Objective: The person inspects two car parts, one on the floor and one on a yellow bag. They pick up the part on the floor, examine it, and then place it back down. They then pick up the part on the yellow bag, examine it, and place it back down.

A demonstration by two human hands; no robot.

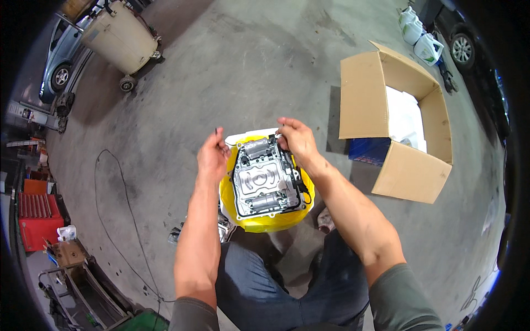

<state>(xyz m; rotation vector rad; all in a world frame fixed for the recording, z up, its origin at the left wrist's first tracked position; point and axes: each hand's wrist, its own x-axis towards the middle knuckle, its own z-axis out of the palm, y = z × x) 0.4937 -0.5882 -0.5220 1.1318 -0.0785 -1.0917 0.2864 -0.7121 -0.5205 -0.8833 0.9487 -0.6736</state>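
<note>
A silver transmission control unit [257, 179], with metal cylinders at its far and near ends and black wiring along its right side, lies on a yellow plastic cover [265, 224]. The cover wraps a round support in front of my knees. My left hand [212, 157] is raised at the unit's far left corner, its fingers curled together. A tiny dark tip pokes up from those fingertips, too small to name. At the far right corner, my right hand [298, 142] has thumb and fingers closed in a pinch beside the black connector parts. Whatever it grips is hidden.
An opened cardboard box [361, 99] with white foam [406, 118] stands to the right. A thin black cable [124, 182] trails over the floor at left. Farther off are a wheeled beige drum [118, 38], white jugs [428, 48], a red cabinet [41, 220] and parked cars.
</note>
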